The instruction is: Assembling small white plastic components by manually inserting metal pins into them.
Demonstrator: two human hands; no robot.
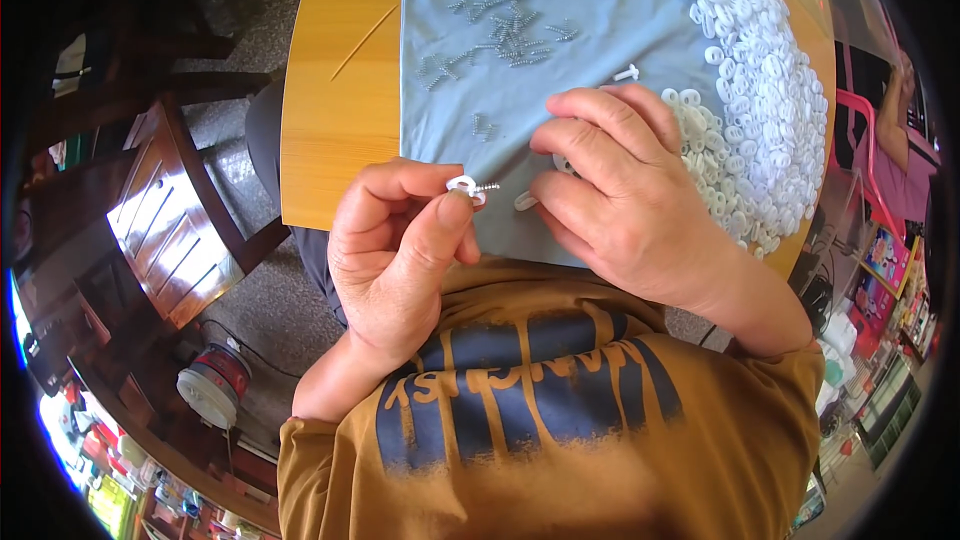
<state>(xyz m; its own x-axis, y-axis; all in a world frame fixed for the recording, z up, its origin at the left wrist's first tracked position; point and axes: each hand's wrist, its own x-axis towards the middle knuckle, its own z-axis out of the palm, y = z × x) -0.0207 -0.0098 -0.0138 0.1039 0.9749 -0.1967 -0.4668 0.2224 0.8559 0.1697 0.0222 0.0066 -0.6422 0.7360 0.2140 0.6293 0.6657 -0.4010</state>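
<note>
My left hand (405, 240) pinches a small white plastic ring (461, 184) between thumb and fingers, above the near edge of the cloth. A short threaded metal piece, apparently a screw (488, 187), sticks out of the ring to the right. My right hand (625, 190) is bent over the cloth, palm down, with its fingers apart. One loose white ring (525, 201) is beside its lower fingertips, and part of another white piece (563, 165) shows between the fingers. What lies under the palm is hidden.
A blue-grey cloth (600, 10) covers much of the wooden table (345, 130). Several screws (512, 35) lie scattered on it. White rings (765, 110) are heaped at the right, with a white pin-like piece (626, 73) nearby. A thin stick (363, 42) rests at left.
</note>
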